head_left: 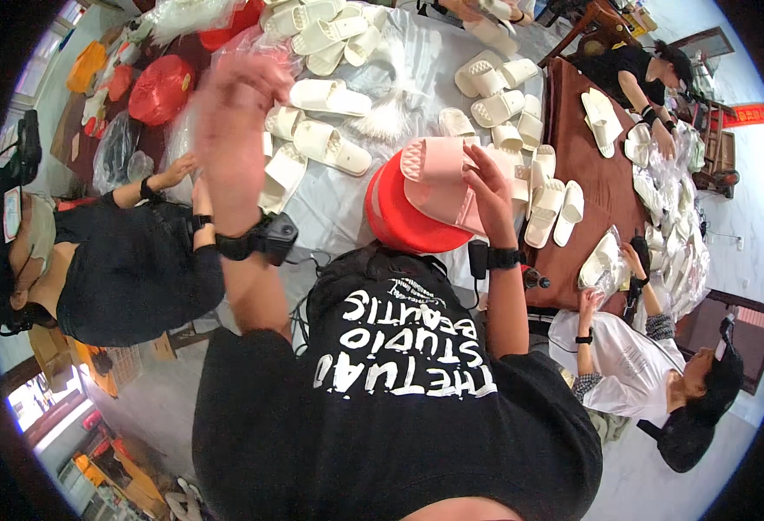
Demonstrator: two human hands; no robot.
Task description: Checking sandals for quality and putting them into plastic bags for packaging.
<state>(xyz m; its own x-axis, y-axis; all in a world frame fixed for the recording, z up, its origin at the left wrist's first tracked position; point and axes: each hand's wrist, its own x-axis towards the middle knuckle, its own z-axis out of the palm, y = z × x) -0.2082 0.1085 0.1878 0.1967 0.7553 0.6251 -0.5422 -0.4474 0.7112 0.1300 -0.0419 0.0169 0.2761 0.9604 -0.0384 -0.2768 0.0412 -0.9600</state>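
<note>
A pair of pink slippers (pixel 441 174) with a quilted strap lies on a round red stool or tub (pixel 388 213) in front of me. My right hand (pixel 490 187) is at the slippers' right side, fingers stretched and apart, touching or just over the edge; I cannot make out a grip. My left hand (pixel 241 104) is raised to the left above the table, smeared by motion, so its fingers and anything in them cannot be told. Cream slippers (pixel 330 97) lie close beside it.
More cream slippers (pixel 495 104) cover the plastic-sheeted table (pixel 391 52). A red bundle (pixel 161 89) sits at the far left. Co-workers stand at left and right; one holds a bagged slipper (pixel 603 260) by a brown table (pixel 573 226) with a pile of wrapped slippers (pixel 681 226).
</note>
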